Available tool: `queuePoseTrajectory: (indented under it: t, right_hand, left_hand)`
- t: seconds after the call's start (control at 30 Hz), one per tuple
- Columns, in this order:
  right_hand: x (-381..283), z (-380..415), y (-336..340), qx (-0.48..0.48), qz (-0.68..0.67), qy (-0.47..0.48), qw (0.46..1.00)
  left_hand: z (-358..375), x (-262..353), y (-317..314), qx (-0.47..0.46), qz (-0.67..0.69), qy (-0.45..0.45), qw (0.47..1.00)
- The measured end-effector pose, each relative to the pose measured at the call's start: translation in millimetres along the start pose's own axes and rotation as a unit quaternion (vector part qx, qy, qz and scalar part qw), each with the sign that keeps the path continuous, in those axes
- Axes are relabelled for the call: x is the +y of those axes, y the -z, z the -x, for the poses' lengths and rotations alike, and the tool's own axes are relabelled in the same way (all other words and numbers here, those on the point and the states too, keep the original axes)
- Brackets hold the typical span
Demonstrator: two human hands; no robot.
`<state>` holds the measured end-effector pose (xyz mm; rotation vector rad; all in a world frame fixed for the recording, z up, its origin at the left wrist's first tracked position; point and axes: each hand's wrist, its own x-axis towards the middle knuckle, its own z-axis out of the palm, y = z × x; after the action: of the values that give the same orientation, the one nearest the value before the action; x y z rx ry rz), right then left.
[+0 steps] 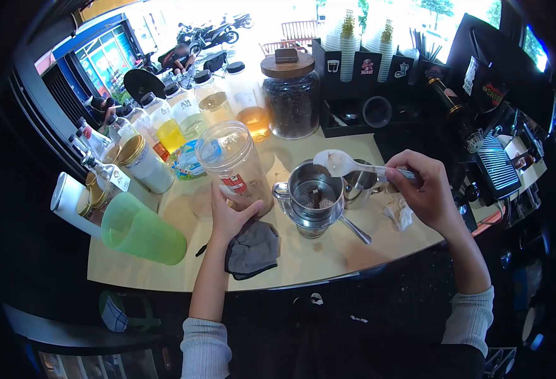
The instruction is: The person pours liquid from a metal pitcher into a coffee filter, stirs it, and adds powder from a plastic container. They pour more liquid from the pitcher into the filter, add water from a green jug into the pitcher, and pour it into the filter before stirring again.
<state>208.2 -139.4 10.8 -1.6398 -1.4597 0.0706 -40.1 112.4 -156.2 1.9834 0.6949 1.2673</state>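
My left hand [233, 215] is wrapped around the lower side of a clear, lidless jar [227, 155] with a red label, tilted slightly on the counter. My right hand [426, 186] grips a white plastic spoon [341, 163] by its handle. The spoon's bowl hovers over the rim of a metal coffee drip filter [302, 203], whose perforated bottom and a dark bit inside are visible. Below the filter stands a small glass [312, 231]. A metal cup [360, 189] sits just behind, and a metal spoon handle [357, 229] sticks out beside the filter.
A grey cloth [252, 249] and a green tumbler [144, 230] are near the front edge. Bottles of syrup [169, 132] and a big jar of coffee beans [290, 104] line the back. A crumpled tissue [399, 215] lies at right, near an espresso machine [499, 167].
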Motion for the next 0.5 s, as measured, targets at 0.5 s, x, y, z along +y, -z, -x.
queuePoseTrajectory:
  t: [0.5]
  right_hand:
    - [-23, 8, -4, -0.022, 0.043, 0.044, 0.998]
  left_hand:
    - [0, 3, 0, 0.001, 0.002, -0.007, 1.0]
